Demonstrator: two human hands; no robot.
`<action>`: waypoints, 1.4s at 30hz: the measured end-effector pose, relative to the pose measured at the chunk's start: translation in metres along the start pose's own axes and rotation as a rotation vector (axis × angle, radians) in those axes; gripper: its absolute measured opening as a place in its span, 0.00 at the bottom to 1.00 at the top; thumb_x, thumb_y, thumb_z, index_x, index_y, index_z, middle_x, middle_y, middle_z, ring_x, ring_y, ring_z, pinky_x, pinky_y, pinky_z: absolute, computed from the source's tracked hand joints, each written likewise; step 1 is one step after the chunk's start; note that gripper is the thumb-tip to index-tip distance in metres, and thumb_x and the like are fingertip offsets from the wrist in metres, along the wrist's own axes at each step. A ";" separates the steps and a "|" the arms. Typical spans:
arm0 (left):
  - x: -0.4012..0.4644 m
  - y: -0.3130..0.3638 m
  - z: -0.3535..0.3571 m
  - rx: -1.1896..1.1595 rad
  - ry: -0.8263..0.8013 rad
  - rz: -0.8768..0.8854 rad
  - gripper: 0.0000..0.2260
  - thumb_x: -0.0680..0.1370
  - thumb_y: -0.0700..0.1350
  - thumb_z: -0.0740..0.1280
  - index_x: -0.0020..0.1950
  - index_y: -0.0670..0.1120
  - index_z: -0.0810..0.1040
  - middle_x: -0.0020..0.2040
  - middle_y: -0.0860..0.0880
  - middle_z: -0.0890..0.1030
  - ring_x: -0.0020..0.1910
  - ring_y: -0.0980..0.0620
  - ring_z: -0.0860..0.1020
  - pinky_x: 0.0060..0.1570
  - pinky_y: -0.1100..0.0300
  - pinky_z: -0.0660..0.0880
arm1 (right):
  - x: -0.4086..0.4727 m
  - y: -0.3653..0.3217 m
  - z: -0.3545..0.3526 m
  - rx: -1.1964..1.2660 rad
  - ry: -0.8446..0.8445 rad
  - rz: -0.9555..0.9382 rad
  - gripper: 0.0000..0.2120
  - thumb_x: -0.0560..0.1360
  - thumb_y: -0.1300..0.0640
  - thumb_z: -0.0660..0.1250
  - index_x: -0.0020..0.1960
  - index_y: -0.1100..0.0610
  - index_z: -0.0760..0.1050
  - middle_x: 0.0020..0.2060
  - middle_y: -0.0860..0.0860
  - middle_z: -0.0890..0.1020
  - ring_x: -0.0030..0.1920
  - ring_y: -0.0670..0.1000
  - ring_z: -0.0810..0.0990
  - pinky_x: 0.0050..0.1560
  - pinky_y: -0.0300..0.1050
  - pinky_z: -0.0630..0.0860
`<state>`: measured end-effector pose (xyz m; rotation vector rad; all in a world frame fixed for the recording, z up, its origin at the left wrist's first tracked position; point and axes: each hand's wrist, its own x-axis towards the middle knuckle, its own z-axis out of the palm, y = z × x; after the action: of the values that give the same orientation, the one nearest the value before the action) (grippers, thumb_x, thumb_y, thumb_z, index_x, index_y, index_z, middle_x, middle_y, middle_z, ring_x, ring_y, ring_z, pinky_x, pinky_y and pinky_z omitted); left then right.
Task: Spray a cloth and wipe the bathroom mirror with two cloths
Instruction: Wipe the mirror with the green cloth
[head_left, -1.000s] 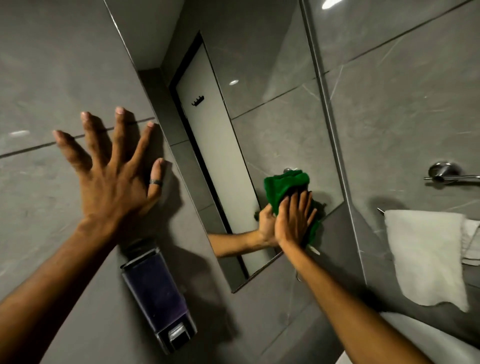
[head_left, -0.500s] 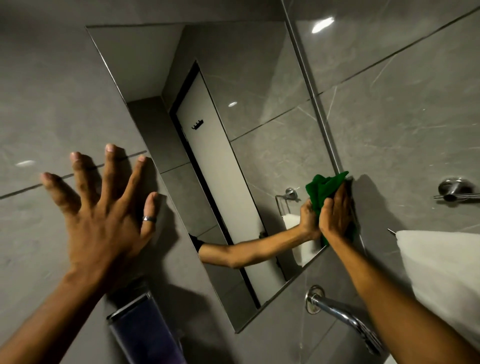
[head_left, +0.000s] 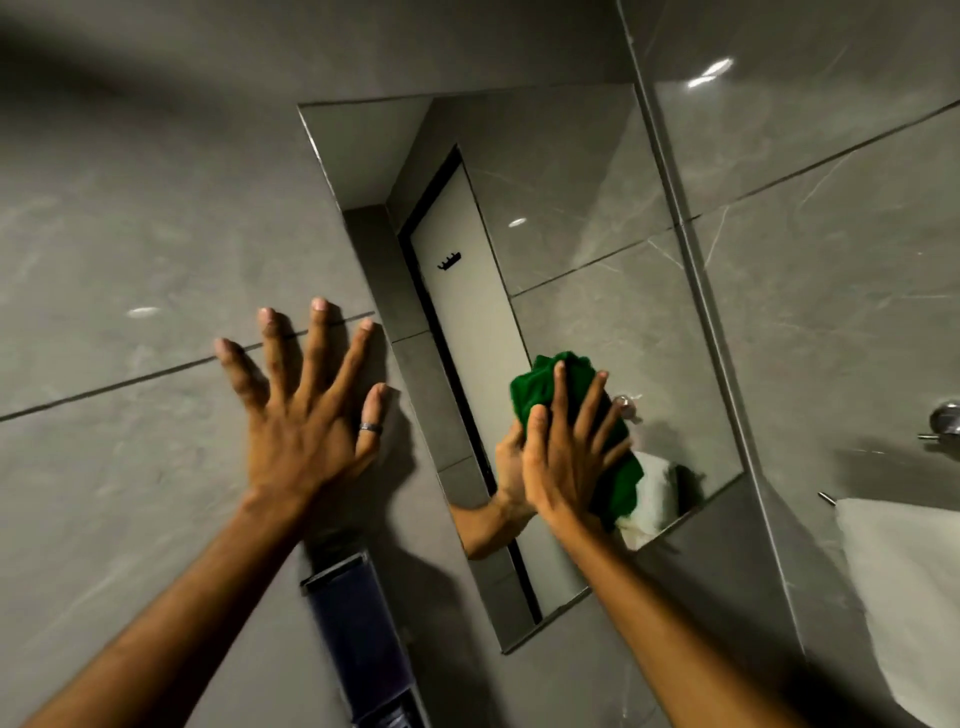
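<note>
A tall rectangular mirror (head_left: 571, 218) hangs on the grey tiled wall. My right hand (head_left: 566, 457) presses a crumpled green cloth (head_left: 540, 387) flat against the lower middle of the glass, fingers spread over the cloth. The reflection of that hand and arm shows just left of it. My left hand (head_left: 306, 415) lies flat on the wall tile left of the mirror, fingers spread wide, a ring on the thumb, holding nothing. No second cloth or spray bottle is in sight.
A dark soap dispenser (head_left: 358, 639) is fixed to the wall below my left wrist. A white towel (head_left: 904, 597) hangs at the right from a chrome rail (head_left: 943, 421). A wall corner runs down just right of the mirror.
My right hand slid the green cloth from the mirror's right edge back left toward the middle. The view tilted up, showing the mirror's top edge. My left hand stayed flat on the wall.
</note>
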<state>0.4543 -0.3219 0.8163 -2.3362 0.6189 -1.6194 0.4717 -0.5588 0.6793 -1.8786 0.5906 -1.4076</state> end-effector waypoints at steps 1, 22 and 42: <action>0.001 0.000 0.000 -0.003 -0.014 0.000 0.35 0.80 0.67 0.46 0.84 0.57 0.41 0.86 0.44 0.41 0.83 0.33 0.39 0.75 0.23 0.43 | -0.011 -0.017 0.002 0.004 -0.005 -0.025 0.29 0.80 0.36 0.43 0.79 0.36 0.40 0.82 0.54 0.45 0.80 0.65 0.47 0.73 0.77 0.47; 0.034 -0.005 -0.005 0.012 0.050 -0.049 0.31 0.82 0.63 0.47 0.84 0.58 0.47 0.86 0.46 0.45 0.84 0.36 0.38 0.74 0.23 0.37 | 0.123 0.063 -0.021 0.124 0.047 0.184 0.28 0.79 0.34 0.38 0.79 0.36 0.45 0.82 0.49 0.47 0.81 0.62 0.50 0.74 0.76 0.45; 0.034 -0.009 -0.011 0.023 0.028 -0.034 0.32 0.81 0.61 0.47 0.85 0.53 0.47 0.86 0.43 0.44 0.84 0.34 0.43 0.74 0.24 0.40 | 0.113 -0.072 -0.020 0.098 0.087 -0.043 0.27 0.80 0.35 0.40 0.79 0.35 0.46 0.82 0.52 0.49 0.80 0.64 0.49 0.72 0.78 0.43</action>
<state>0.4560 -0.3292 0.8519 -2.3233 0.5663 -1.6672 0.4833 -0.5984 0.8079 -1.7700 0.5159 -1.5249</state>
